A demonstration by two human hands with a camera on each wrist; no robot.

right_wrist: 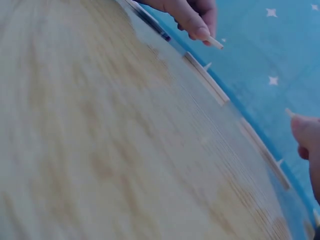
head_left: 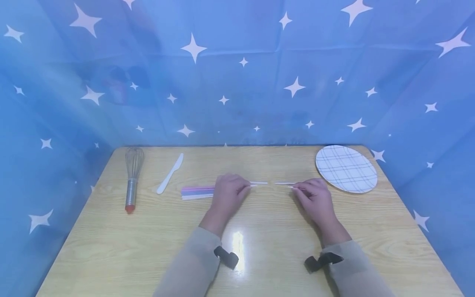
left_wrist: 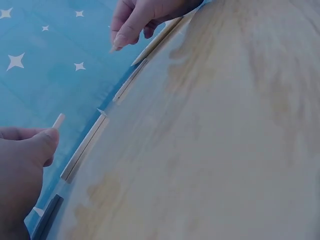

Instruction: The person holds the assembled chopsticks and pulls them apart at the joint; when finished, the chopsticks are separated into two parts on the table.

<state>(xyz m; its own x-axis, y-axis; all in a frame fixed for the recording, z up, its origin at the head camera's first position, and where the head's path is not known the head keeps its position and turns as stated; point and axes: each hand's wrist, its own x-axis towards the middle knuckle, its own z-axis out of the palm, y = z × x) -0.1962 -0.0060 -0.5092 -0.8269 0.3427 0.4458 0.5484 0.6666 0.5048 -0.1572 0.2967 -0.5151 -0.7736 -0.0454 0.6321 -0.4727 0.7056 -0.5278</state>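
My left hand [head_left: 229, 192] pinches a thin white stick [left_wrist: 59, 120] between thumb and fingertips, its short end poking out to the right. Facing it across a small gap, my right hand [head_left: 315, 197] pinches another thin white stick [right_wrist: 289, 113], whose tip points left. The rest of both sticks is hidden by the fingers. Just beyond the hands, a white strip [head_left: 261, 182] lies by the left fingertips and a similar strip [head_left: 283, 183] by the right. Pink, purple and white strips [head_left: 196, 193] lie side by side left of my left hand, partly covered by it.
A whisk [head_left: 131, 177] with an orange-red handle end lies at the far left, and a white plastic knife [head_left: 170, 173] beside it. At the back right sits a white plate [head_left: 346, 169] with a line pattern. Behind the wooden table [head_left: 148, 247] hangs a blue star-patterned cloth.
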